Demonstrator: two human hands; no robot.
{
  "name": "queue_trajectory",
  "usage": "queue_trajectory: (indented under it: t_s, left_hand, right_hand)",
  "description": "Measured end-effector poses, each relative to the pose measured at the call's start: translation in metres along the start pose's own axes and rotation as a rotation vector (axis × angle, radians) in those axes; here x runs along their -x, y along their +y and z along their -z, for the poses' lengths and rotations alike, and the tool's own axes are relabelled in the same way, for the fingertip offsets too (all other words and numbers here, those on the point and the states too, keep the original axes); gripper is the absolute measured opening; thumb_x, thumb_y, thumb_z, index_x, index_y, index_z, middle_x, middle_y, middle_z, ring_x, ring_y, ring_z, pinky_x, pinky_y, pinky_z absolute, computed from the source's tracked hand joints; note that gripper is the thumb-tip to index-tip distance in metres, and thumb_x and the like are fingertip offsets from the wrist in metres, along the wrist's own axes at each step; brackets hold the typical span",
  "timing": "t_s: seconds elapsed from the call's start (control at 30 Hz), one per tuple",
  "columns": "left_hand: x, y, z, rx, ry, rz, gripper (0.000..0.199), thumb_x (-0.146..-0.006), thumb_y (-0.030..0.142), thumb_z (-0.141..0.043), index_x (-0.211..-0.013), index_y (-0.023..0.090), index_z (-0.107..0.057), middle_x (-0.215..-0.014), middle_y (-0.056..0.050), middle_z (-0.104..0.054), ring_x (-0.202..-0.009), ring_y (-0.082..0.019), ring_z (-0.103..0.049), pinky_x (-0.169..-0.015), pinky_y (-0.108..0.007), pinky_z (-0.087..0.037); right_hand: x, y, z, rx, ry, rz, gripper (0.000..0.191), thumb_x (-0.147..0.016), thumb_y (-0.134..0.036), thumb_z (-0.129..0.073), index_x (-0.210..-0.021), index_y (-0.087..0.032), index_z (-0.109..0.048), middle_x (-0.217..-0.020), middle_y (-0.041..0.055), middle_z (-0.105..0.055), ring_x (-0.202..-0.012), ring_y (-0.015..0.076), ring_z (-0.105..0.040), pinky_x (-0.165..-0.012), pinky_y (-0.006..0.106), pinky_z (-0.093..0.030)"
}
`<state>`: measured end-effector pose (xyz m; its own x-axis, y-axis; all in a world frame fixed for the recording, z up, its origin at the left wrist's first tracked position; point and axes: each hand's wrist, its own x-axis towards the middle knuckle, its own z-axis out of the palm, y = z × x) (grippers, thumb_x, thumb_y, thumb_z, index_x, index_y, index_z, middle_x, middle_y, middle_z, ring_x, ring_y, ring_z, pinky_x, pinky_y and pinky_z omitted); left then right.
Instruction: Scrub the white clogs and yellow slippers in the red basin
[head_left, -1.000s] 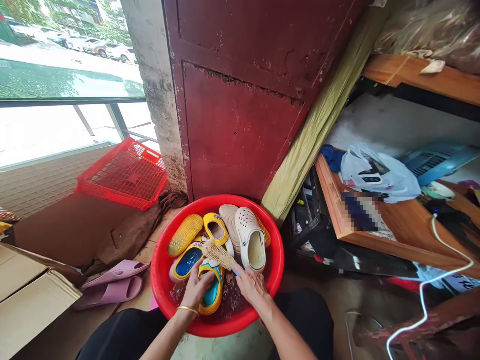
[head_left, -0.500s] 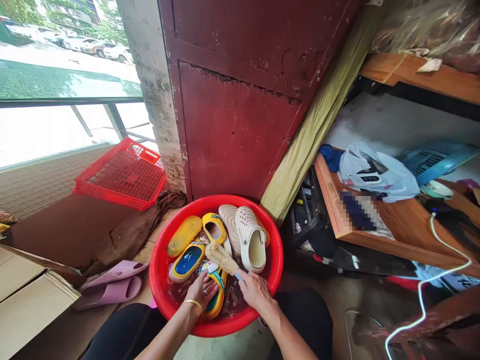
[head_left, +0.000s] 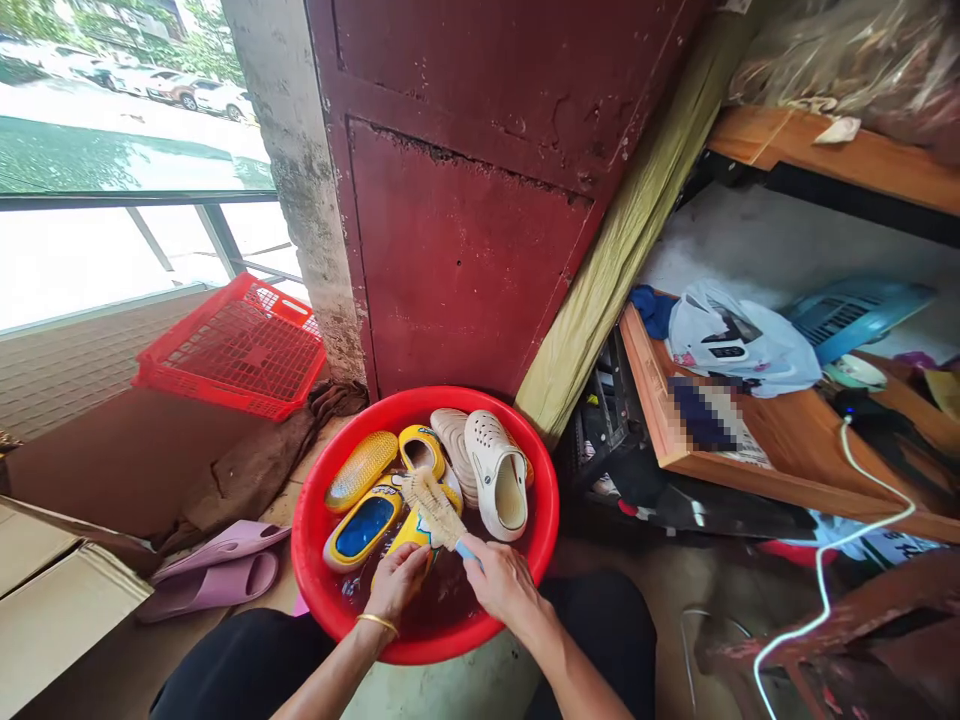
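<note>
My right hand (head_left: 506,580) is closed round the blue handle of a scrub brush (head_left: 436,508) with pale bristles. Its bristled head lies over a yellow clog (head_left: 409,530), whose far side it partly hides. With bent fingers, my left hand (head_left: 399,582) grips the near part of that clog, covering much of it. Both hands are over a red basin (head_left: 310,540) of murky water. Around them in the basin lie a yellow clog with a blue inside (head_left: 365,527), a yellow sole (head_left: 361,470), another yellow clog (head_left: 422,450) and cream clogs (head_left: 498,480).
Purple slippers (head_left: 217,570) lie on the floor left of the basin, near cardboard (head_left: 60,610). A red crate (head_left: 240,345) leans behind them. A maroon door (head_left: 465,270) rises behind the basin. At right stand wooden shelves (head_left: 795,460) with bags and a white cable (head_left: 825,600).
My left hand has gone from open fingers beside the yellow clog to gripping it, and the clog has turned in the water. The brush has shifted slightly towards the left.
</note>
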<state>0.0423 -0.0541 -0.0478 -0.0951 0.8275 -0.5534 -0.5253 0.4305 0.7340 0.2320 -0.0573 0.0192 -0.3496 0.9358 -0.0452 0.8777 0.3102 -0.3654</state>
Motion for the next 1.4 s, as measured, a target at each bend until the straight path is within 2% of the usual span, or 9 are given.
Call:
queue_trajectory:
  t_s: [0.17,0.27,0.43,0.63,0.77,0.9,1.03,1.23,1.4]
  left_hand:
    - [-0.008,0.023,0.01,-0.134,-0.065,-0.228,0.025,-0.059,0.028,-0.089,-0.059,0.017,-0.066,-0.054,0.005,-0.055,-0.052,-0.009,-0.046,-0.048,-0.02,-0.036]
    - [-0.018,0.038,0.012,0.013,-0.074,-0.285,0.024,-0.06,0.024,-0.088,-0.059,0.017,-0.065,-0.058,0.004,-0.059,-0.056,-0.009,-0.049,-0.053,-0.019,-0.04]
    - [-0.028,0.046,0.007,0.206,-0.059,-0.206,0.022,-0.068,0.029,-0.084,-0.08,0.017,-0.072,-0.079,-0.002,-0.073,-0.071,-0.015,-0.066,-0.066,-0.022,-0.052]
    - [-0.024,0.041,-0.002,0.201,-0.151,-0.111,0.026,-0.073,0.032,-0.081,-0.092,0.015,-0.074,-0.095,-0.009,-0.079,-0.089,-0.024,-0.075,-0.079,-0.034,-0.06]
    - [-0.022,0.046,0.002,0.056,-0.186,-0.237,0.04,-0.069,0.045,-0.085,-0.092,0.014,-0.076,-0.095,-0.01,-0.08,-0.091,-0.027,-0.075,-0.082,-0.035,-0.058]
    - [-0.025,0.051,0.007,-0.025,-0.14,-0.437,0.047,-0.072,0.049,-0.083,-0.104,0.015,-0.075,-0.104,-0.009,-0.08,-0.101,-0.027,-0.072,-0.092,-0.037,-0.055]
    - [-0.025,0.045,0.004,-0.222,-0.212,-0.573,0.044,-0.082,0.049,-0.073,-0.113,0.019,-0.073,-0.114,-0.009,-0.078,-0.105,-0.028,-0.07,-0.096,-0.041,-0.053]
    - [-0.03,0.031,0.013,-0.916,-0.252,-0.953,0.027,-0.089,0.046,-0.062,-0.086,0.023,-0.075,-0.091,-0.008,-0.078,-0.092,-0.028,-0.069,-0.102,-0.05,-0.048]
    - [-0.038,0.024,0.024,-1.069,-0.246,-1.133,0.028,-0.093,0.037,-0.052,-0.085,0.025,-0.076,-0.096,-0.01,-0.079,-0.097,-0.029,-0.071,-0.093,-0.047,-0.054]
  right_hand:
    - [-0.008,-0.015,-0.016,0.078,0.102,0.03,0.049,-0.098,-0.024,-0.047,-0.146,-0.031,-0.056,-0.095,0.005,-0.075,-0.082,0.0182,-0.07,-0.069,0.022,-0.049]
    - [0.015,0.005,-0.026,0.14,0.126,0.076,0.053,-0.099,-0.025,-0.048,-0.151,-0.033,-0.051,-0.092,0.0042,-0.073,-0.075,0.0169,-0.07,-0.066,0.021,-0.05]
    - [0.047,0.042,-0.035,0.127,0.266,0.038,0.046,-0.101,-0.024,-0.042,-0.143,-0.027,-0.061,-0.095,0.0073,-0.075,-0.078,0.019,-0.073,-0.072,0.024,-0.056]
    - [-0.003,0.017,-0.029,-0.113,0.438,0.093,0.046,-0.101,-0.022,-0.042,-0.143,-0.021,-0.061,-0.116,0.0101,-0.076,-0.102,0.0221,-0.073,-0.094,0.029,-0.058]
    - [-0.018,0.008,-0.02,-0.166,0.47,0.108,0.046,-0.099,-0.021,-0.045,-0.141,-0.021,-0.063,-0.114,0.0099,-0.077,-0.102,0.0224,-0.074,-0.098,0.033,-0.057]
    - [0.021,0.037,-0.019,-0.163,0.379,0.159,0.047,-0.099,-0.023,-0.044,-0.143,-0.024,-0.062,-0.113,0.008,-0.077,-0.099,0.0214,-0.075,-0.094,0.03,-0.058]
    - [0.049,0.061,-0.016,-0.112,0.341,0.127,0.047,-0.1,-0.026,-0.043,-0.143,-0.025,-0.061,-0.103,0.0077,-0.078,-0.089,0.0213,-0.076,-0.086,0.029,-0.06]
    - [0.021,0.01,-0.014,0.105,0.334,0.13,0.047,-0.098,-0.023,-0.046,-0.141,-0.028,-0.063,-0.082,0.0044,-0.075,-0.069,0.0176,-0.072,-0.062,0.021,-0.055]
    - [0.013,-0.015,-0.018,0.169,0.299,0.227,0.049,-0.099,-0.027,-0.047,-0.146,-0.032,-0.057,-0.079,0.002,-0.071,-0.06,0.0146,-0.067,-0.052,0.019,-0.047]
